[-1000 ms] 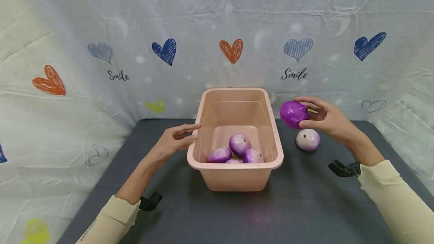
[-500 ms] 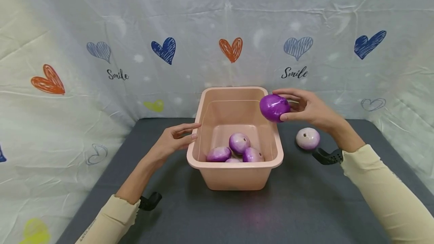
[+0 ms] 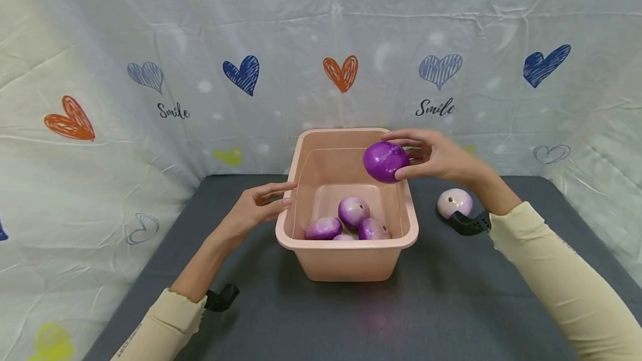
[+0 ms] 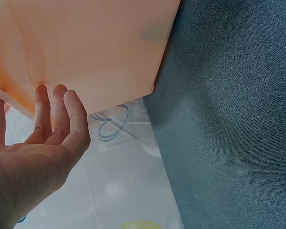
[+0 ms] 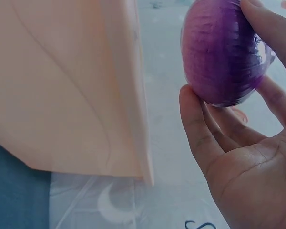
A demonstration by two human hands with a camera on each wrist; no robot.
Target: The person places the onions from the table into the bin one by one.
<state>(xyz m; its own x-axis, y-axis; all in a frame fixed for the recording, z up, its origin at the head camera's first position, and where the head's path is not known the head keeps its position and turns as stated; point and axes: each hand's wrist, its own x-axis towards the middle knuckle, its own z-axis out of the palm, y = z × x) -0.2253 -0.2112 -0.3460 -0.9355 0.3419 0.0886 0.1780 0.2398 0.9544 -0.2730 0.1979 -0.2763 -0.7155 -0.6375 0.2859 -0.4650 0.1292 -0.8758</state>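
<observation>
My right hand (image 3: 443, 157) holds a glossy purple onion (image 3: 384, 162) between thumb and fingertips. In the head view this onion overlaps the right part of a peach plastic tub (image 3: 346, 263), above its floor. The right wrist view shows the same onion (image 5: 221, 52) in the fingers, beside the tub's rim. My left hand (image 3: 258, 205) has its fingertips at the tub's left rim. Seen from the left wrist, its fingers (image 4: 76, 114) reach up against the tub's outer wall. Several purple-and-white onions (image 3: 353, 212) lie near the tub's front, one mostly hidden behind the front rim.
A paler onion (image 3: 453, 203) sits on the dark cloth-covered table (image 3: 321, 322) right of the tub, partly behind the right wrist's black camera strap (image 3: 468, 224). A white sheet (image 3: 291, 27) printed with hearts hangs behind the table and along the left side.
My right hand has carried the purple onion leftward, from above the loose onion to over the tub's right side. My left hand has stayed at the left rim.
</observation>
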